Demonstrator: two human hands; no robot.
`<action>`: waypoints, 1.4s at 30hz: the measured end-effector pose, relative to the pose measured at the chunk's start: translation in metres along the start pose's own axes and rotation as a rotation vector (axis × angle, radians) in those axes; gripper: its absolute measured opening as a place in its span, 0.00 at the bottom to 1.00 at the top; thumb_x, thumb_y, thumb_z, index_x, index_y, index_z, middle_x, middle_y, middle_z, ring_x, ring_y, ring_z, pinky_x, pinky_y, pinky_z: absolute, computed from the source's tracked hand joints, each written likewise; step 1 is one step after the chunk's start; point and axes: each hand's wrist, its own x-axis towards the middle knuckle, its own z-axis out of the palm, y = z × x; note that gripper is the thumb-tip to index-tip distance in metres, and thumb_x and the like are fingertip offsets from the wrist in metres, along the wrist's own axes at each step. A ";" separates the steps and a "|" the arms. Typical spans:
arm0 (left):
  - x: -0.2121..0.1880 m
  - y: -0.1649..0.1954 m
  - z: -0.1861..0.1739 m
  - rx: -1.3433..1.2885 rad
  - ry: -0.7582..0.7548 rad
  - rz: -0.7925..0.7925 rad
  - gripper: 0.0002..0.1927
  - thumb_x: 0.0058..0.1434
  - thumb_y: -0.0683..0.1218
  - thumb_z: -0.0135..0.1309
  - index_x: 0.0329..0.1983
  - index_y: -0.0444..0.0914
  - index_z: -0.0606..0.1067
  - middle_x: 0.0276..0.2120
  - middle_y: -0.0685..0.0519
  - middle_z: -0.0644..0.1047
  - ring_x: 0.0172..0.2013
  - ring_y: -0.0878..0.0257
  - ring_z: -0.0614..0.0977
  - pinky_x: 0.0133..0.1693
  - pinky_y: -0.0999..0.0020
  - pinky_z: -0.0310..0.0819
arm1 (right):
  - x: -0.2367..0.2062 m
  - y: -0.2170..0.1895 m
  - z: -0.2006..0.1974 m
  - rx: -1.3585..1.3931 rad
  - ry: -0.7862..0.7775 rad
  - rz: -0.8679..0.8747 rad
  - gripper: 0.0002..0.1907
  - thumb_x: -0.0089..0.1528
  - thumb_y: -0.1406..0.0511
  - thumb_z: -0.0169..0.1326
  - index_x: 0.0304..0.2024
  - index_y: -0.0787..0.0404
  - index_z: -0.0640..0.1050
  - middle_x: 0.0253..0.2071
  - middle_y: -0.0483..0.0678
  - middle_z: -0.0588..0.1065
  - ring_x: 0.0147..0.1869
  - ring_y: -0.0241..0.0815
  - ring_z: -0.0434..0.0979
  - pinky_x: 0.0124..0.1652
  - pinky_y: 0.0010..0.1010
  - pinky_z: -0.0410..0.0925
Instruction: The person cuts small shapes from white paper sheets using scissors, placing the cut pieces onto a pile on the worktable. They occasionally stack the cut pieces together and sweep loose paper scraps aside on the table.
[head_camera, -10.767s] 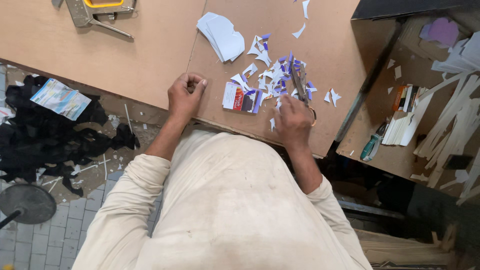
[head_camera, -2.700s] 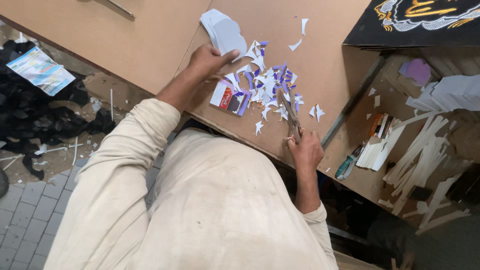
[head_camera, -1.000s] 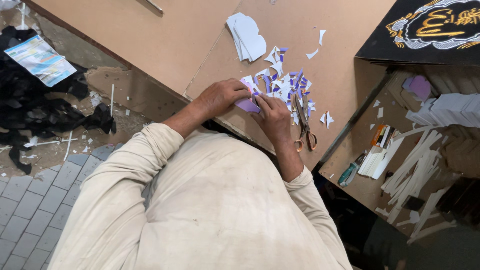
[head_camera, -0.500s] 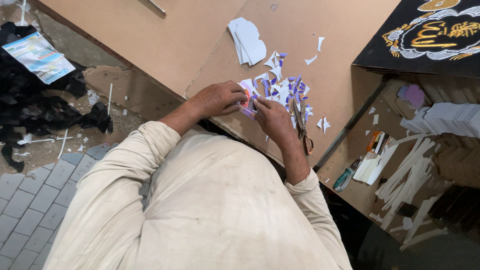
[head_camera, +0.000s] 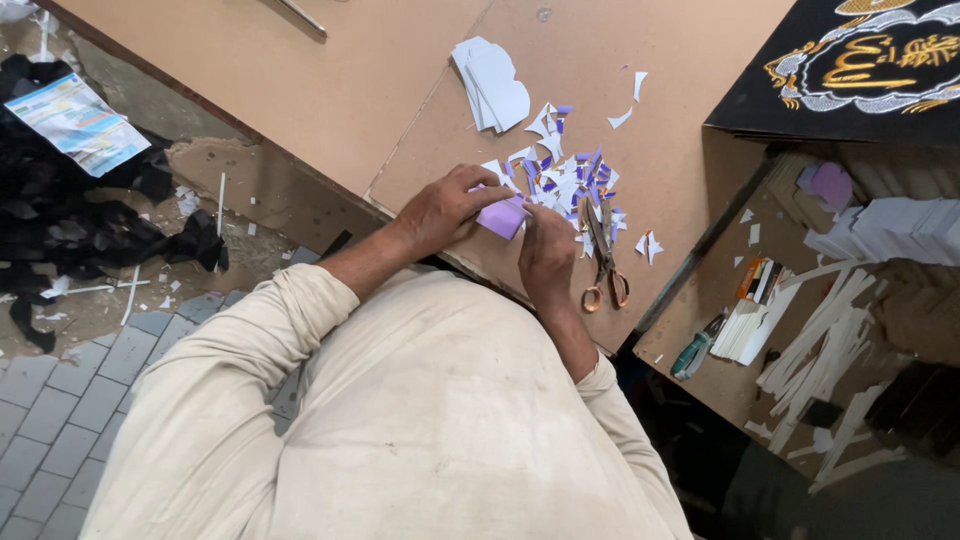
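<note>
- Brown board forms the tabletop (head_camera: 330, 90), seen from above over a person in a pale long-sleeved top; grey paving and black scraps (head_camera: 70, 230) lie on the floor to the left.
- Both hands meet at the near edge of the tabletop. The left hand (head_camera: 445, 205) has its fingers curled closed around a small lilac paper piece (head_camera: 500, 215), gripping it from the left.
- The right hand (head_camera: 548, 252) pinches the same lilac paper piece from the right, fingers bent and closed on its edge.
- Just beyond the hands lies a heap of white and purple paper offcuts (head_camera: 570, 180), touching the tabletop.
- A pair of scissors (head_camera: 603, 262) with copper-coloured handles lies flat just right of the right hand, blades pointing into the offcuts, held by neither hand.
- A stack of white cut card shapes (head_camera: 495, 85) sits farther back, apart from the heap.
- At the upper right is a black cloth with gold embroidery (head_camera: 860, 60); below it, a lower shelf holds white strips (head_camera: 820, 340).
</note>
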 end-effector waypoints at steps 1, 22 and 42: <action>-0.002 0.001 0.005 -0.011 0.015 -0.019 0.27 0.54 0.32 0.58 0.58 0.41 0.76 0.53 0.46 0.75 0.56 0.48 0.77 0.53 0.57 0.77 | -0.001 0.000 0.004 -0.002 -0.018 0.002 0.13 0.73 0.72 0.50 0.59 0.58 0.73 0.55 0.53 0.75 0.62 0.54 0.75 0.61 0.46 0.68; 0.033 0.023 0.032 0.327 -0.167 0.056 0.09 0.59 0.44 0.61 0.40 0.36 0.76 0.38 0.46 0.75 0.42 0.48 0.78 0.42 0.50 0.73 | 0.004 0.030 -0.032 -0.194 -0.102 -0.142 0.14 0.64 0.75 0.53 0.50 0.57 0.72 0.46 0.45 0.75 0.54 0.44 0.75 0.57 0.42 0.57; 0.063 0.079 0.035 -0.759 -0.081 -0.449 0.12 0.77 0.46 0.49 0.52 0.33 0.75 0.36 0.58 0.79 0.36 0.76 0.74 0.37 0.77 0.71 | -0.135 0.097 -0.096 -0.375 -0.078 0.954 0.16 0.61 0.65 0.64 0.50 0.61 0.79 0.43 0.53 0.77 0.48 0.53 0.78 0.49 0.45 0.69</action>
